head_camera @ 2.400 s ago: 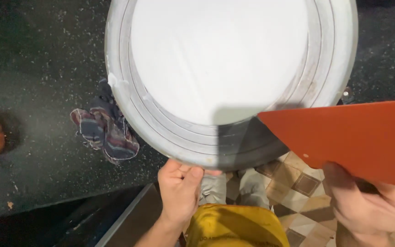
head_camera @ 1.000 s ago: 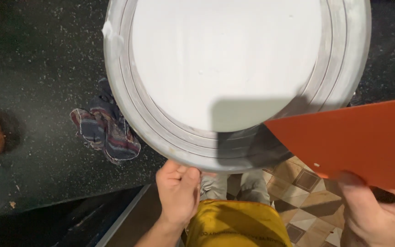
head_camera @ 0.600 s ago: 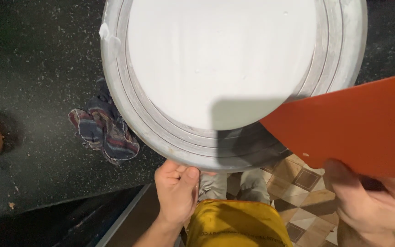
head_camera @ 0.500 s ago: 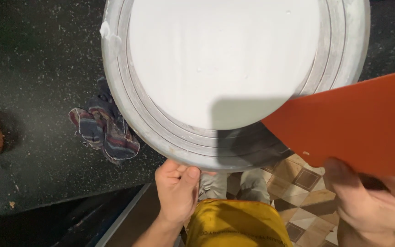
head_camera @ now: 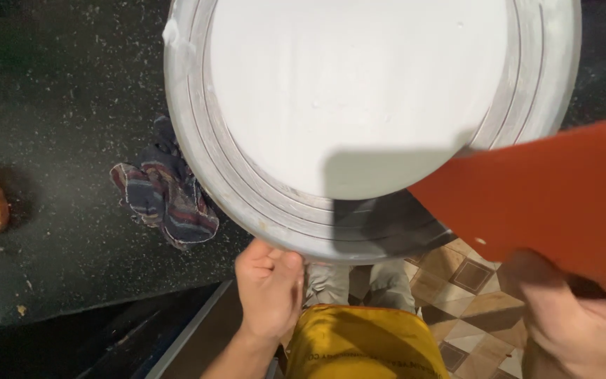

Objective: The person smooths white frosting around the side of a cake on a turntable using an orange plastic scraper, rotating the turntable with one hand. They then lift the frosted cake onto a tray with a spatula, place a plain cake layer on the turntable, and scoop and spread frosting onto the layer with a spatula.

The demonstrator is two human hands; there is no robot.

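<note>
The metal basin [head_camera: 247, 196] runs off the top edge. The orange board [head_camera: 548, 203] and right hand [head_camera: 576, 316] run off the right edge, blurred.

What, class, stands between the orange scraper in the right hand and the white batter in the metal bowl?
Nothing visible. The orange scraper in the right hand already overlaps the metal bowl rim beside the white batter; the left hand grips the near rim, off to the side.
</note>
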